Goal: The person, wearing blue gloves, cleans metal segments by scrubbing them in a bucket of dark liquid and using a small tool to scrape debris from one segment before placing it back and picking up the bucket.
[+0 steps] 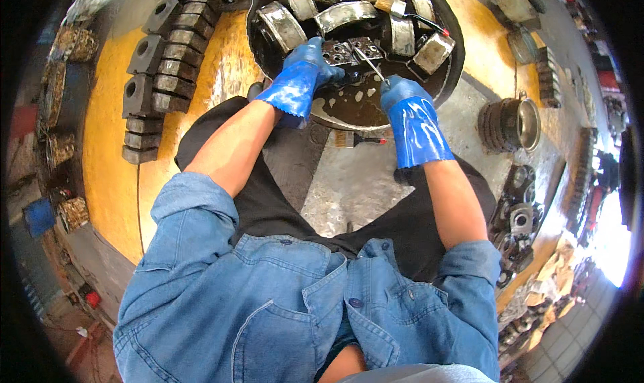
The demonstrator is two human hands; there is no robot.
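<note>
Both my hands wear blue rubber gloves over a round dark basin (453, 64) with dark oily liquid in it. My left hand (310, 62) is closed on the near left side of a metal block with several round holes (337, 53). Between the fingers of my right hand (401, 91) is a slim metal rod-like tool (371, 64), its far end at the block's face. The kind of tip is hidden against the block. Around the block in the basin lie several curved metal pieces (347, 15) and a paintbrush (392, 6) with a red-tipped handle.
A second paintbrush (345, 139) lies on the floor between my legs and the basin. Stacked dark metal blocks (176, 68) stand in rows at the left. To the right are a ribbed metal cylinder (510, 125) and several round-holed metal parts (522, 219).
</note>
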